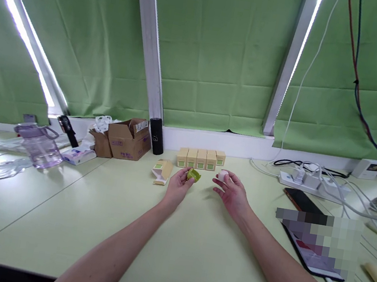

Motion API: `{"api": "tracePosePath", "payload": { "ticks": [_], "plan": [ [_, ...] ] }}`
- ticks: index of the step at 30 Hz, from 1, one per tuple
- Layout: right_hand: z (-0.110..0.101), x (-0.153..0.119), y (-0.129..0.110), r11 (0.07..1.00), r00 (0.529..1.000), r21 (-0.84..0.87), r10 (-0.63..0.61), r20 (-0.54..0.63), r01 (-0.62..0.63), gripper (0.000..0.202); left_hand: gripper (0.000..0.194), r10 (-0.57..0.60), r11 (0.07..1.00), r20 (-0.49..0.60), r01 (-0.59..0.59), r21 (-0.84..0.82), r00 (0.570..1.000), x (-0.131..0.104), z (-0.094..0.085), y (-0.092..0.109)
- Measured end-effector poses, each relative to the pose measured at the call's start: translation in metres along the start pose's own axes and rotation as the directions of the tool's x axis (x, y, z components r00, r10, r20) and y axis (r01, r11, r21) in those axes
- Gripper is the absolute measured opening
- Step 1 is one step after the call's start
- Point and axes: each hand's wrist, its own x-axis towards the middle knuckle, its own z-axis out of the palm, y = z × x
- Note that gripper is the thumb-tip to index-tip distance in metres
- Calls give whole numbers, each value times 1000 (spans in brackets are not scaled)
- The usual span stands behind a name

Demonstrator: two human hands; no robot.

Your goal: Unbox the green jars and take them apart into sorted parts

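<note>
Near the middle of the table, my left hand (179, 183) grips a small green cup-like piece (193, 175) between thumb and fingers. To its right, my right hand (232, 193) holds a small white round piece (222, 175) at its fingertips, its other fingers spread. The two pieces are apart. An opened small carton (162, 171) lies on its side just left of my left hand. Behind both hands stand several small tan boxes (201, 159) with green labels, in a row.
At the left are a purple water bottle (39, 146), a tissue pack (79, 154), a cardboard box (130, 140) and a black cylinder (157, 136). At the right are a power strip (313, 185) with cables, a phone (304, 201) and a tablet (312, 251).
</note>
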Motion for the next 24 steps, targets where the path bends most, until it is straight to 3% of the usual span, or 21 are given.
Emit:
{"api": "tracePosePath", "payload": {
  "ticks": [4,8,13,19,21,24],
  "plan": [
    [3,6,-10,991,992,-65,-117,-45,114,45,62,-3,1000,-8,3,14,1000,0,-1,-1],
    [-4,22,-16,908,968,-355,-247,-32,220,46,60,1,999,-17,0,34,1000,0,-2,-1],
    [-19,42,-14,505,904,-785,-399,157,359,47,56,25,998,-22,-23,59,999,0,-3,-1],
    [-22,47,1,-59,888,-919,-241,392,390,48,56,25,998,-15,-24,59,1000,0,-2,-1],
    [-20,47,6,-155,886,-906,-197,419,394,48,56,21,999,-24,-20,42,999,0,-1,-1],
    [-18,48,14,-192,888,-897,-163,429,398,49,56,13,1000,-28,-12,21,1000,-1,1,-1]
  ]
}}
